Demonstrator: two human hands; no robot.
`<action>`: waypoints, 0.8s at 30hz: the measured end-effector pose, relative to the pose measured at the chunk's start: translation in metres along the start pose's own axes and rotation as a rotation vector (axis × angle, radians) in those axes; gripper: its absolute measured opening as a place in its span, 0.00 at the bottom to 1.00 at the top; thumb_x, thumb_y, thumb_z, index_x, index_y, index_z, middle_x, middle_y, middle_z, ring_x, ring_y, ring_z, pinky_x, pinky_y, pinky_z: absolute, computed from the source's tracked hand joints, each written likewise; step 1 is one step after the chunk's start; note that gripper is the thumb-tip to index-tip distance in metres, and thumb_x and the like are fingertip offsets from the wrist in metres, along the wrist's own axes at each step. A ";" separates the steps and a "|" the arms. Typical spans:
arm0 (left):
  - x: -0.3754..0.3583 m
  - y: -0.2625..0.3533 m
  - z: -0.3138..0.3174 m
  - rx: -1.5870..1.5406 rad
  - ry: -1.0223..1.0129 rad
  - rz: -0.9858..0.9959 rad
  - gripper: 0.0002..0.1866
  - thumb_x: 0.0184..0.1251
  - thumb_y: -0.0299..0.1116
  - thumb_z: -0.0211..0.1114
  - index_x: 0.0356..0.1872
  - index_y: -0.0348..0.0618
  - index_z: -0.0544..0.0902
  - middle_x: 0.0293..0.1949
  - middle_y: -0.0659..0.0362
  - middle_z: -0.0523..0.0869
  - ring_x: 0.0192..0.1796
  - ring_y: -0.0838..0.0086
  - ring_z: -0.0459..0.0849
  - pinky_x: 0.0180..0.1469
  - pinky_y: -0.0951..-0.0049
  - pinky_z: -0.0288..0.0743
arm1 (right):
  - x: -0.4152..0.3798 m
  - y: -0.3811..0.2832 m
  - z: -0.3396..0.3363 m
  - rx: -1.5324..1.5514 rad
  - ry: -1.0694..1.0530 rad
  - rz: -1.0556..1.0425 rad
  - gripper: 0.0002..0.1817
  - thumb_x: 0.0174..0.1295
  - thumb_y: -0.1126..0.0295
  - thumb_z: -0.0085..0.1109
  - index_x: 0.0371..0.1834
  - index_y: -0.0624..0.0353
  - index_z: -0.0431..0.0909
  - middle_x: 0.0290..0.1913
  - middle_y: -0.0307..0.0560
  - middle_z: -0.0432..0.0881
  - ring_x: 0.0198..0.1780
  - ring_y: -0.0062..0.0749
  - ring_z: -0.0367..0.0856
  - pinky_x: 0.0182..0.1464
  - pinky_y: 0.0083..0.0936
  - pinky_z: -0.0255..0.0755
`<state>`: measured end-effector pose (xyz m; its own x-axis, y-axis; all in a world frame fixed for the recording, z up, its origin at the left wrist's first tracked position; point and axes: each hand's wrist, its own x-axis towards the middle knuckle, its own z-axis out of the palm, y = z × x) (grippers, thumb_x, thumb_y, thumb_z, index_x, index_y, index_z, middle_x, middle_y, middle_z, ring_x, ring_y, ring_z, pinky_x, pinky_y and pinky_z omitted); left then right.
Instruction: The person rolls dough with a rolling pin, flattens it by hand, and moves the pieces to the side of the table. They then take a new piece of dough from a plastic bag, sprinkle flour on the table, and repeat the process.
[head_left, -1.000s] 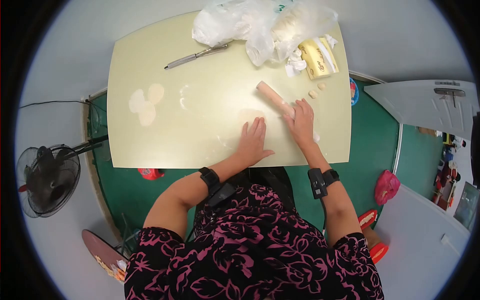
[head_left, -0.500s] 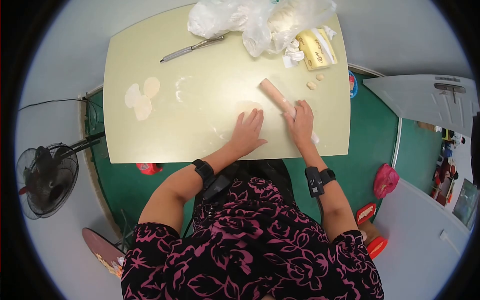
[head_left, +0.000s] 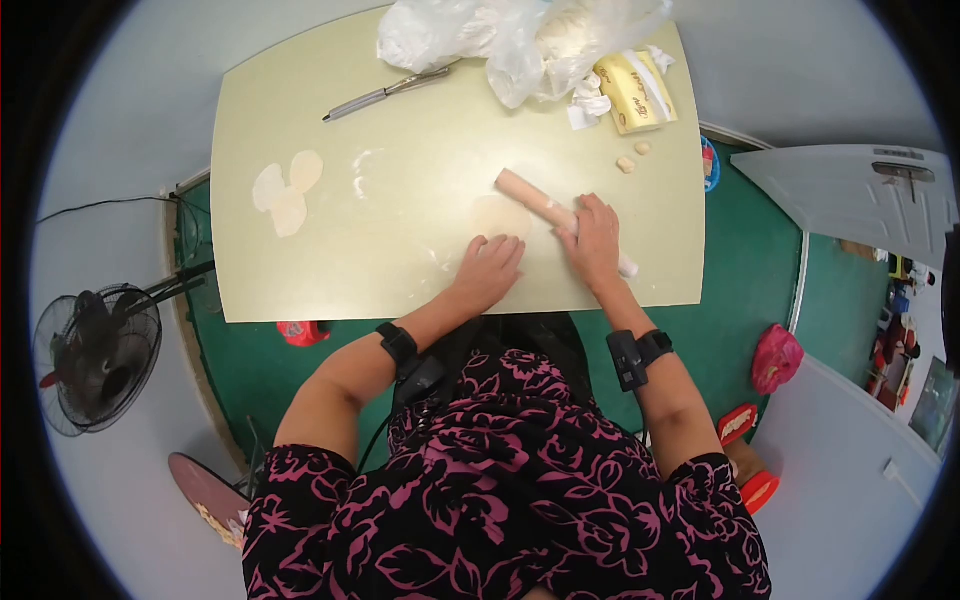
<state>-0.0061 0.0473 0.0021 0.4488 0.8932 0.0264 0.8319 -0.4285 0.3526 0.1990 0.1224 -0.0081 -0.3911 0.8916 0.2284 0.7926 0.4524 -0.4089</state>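
Observation:
A thin round of dough (head_left: 500, 217) lies on the pale table (head_left: 400, 190) in front of me. My left hand (head_left: 487, 270) rests at the dough's near edge, its fingertips touching it and slightly bent. The wooden rolling pin (head_left: 530, 193) slants from upper left to lower right, its upper part at the dough's right edge. My right hand (head_left: 595, 243) lies over the pin's lower part with its fingers round it. Three flat dough rounds (head_left: 288, 213) overlap on the left. Two small dough lumps (head_left: 626, 165) sit at the right.
Plastic bags (head_left: 520, 45) fill the far edge, beside a yellow tissue pack (head_left: 636, 92) and crumpled tissue (head_left: 590, 100). A grey-handled tool (head_left: 357, 104) lies at the far left. A fan (head_left: 98, 360) stands left of the table, and a white door (head_left: 850, 200) is at right.
The rolling pin and my right hand have shifted left, nearer the dough. My left hand has drawn back toward me with its fingers more bent, uncovering more of the dough.

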 end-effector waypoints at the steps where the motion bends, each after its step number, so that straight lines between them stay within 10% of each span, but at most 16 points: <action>1: 0.006 0.000 0.000 0.010 -0.022 -0.065 0.27 0.54 0.39 0.63 0.55 0.37 0.72 0.51 0.54 0.74 0.56 0.65 0.72 0.56 0.58 0.62 | 0.002 0.002 0.001 0.003 0.023 0.001 0.22 0.49 0.62 0.68 0.41 0.63 0.71 0.57 0.53 0.69 0.62 0.49 0.65 0.63 0.46 0.57; 13: 0.032 -0.029 0.002 0.088 0.156 0.157 0.07 0.50 0.29 0.56 0.30 0.41 0.77 0.30 0.58 0.74 0.38 0.67 0.74 0.43 0.65 0.66 | -0.011 0.013 -0.002 -0.037 0.002 0.095 0.22 0.48 0.62 0.68 0.40 0.63 0.70 0.55 0.53 0.69 0.58 0.47 0.67 0.61 0.43 0.59; 24: 0.038 -0.029 0.007 0.044 0.104 0.128 0.04 0.49 0.27 0.58 0.28 0.42 0.78 0.29 0.59 0.75 0.37 0.64 0.74 0.42 0.65 0.66 | -0.013 0.016 0.001 -0.081 0.035 0.102 0.22 0.48 0.62 0.68 0.41 0.63 0.70 0.56 0.52 0.69 0.57 0.47 0.68 0.62 0.43 0.60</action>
<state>-0.0106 0.0927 -0.0137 0.5178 0.8392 0.1661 0.7846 -0.5433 0.2987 0.2162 0.1179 -0.0182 -0.2916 0.9308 0.2205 0.8631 0.3554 -0.3588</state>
